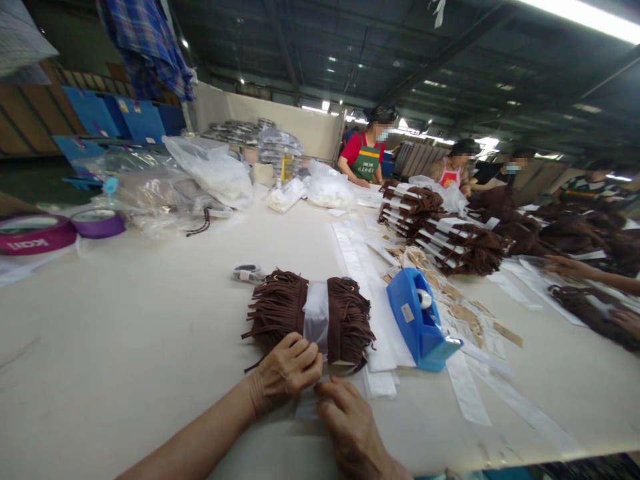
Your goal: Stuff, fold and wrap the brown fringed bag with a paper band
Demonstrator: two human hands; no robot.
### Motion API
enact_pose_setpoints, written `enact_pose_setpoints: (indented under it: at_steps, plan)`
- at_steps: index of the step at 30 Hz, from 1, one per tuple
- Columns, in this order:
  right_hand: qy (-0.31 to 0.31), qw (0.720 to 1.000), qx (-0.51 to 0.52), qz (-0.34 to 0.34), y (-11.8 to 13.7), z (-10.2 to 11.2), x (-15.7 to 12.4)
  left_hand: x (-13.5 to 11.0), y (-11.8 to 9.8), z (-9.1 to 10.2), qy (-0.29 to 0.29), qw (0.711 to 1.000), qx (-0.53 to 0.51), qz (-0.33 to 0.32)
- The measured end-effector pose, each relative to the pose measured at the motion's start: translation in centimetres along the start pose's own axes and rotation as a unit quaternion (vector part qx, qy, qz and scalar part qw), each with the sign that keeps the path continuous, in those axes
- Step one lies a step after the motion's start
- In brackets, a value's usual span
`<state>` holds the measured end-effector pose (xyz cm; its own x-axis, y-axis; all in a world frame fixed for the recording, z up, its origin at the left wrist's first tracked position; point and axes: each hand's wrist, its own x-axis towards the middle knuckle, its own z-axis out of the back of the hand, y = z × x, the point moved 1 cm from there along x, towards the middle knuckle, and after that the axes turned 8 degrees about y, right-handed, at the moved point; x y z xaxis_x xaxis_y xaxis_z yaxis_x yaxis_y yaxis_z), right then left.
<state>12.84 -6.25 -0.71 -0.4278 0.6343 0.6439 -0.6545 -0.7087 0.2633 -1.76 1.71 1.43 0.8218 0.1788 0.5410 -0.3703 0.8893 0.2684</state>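
The bundle (343, 320) is brown, the dispenser (420, 337) blue

On the table (150, 347), with the bundle (317, 313) as the dial's centre, the dispenser (413, 320) sits at 3 o'clock, the stack (445, 233) at 2, a bag (213, 173) at 11, tape rolls (98, 225) at 10, the left hand (291, 371) at 7 and the right hand (350, 423) at 5.
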Motion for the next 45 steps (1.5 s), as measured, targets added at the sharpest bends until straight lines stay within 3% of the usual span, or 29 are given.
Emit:
enact_pose_setpoints:
  at_steps: [5, 11, 16, 21, 26, 32, 39, 42, 45]
  plan:
    - [0.060, 0.998, 0.006, -0.019, 0.1, 1.4, 1.3, -0.5, -0.1, 0.4, 0.025, 0.997, -0.064, 0.035]
    - [0.042, 0.998, 0.022, -0.031, -0.8, 1.9, 3.7, -1.2, -0.3, 1.3, 0.066, 0.968, -0.199, 0.136]
    - [0.010, 0.996, 0.000, -0.084, -2.6, 1.5, 5.6, -1.1, -0.7, 0.3, -0.023, 0.956, -0.178, 0.232]
    - [0.049, 0.985, -0.068, -0.151, -3.5, 0.5, 5.8, -0.9, -1.0, -0.9, -0.070, 0.920, -0.182, 0.339]
    - [0.068, 0.971, -0.097, -0.207, -3.4, -0.2, 5.7, -0.7, -1.3, -0.4, -0.091, 0.946, -0.097, 0.296]
    - [0.077, 0.967, -0.071, -0.231, -3.4, -0.3, 5.7, -0.7, -2.4, -0.3, -0.090, 0.987, 0.034, 0.133]
    - [0.055, 0.958, -0.077, -0.270, -3.5, -0.5, 6.4, -0.4, -2.8, -0.6, -0.076, 0.988, 0.041, 0.132]
    - [-0.004, 0.960, -0.040, -0.276, -3.6, 0.0, 6.8, -0.3, -2.9, -0.7, -0.071, 0.986, 0.055, 0.141]
    - [-0.078, 0.961, 0.022, -0.263, -4.3, 2.6, 6.1, -0.4, -3.1, -0.9, -0.061, 0.984, 0.060, 0.155]
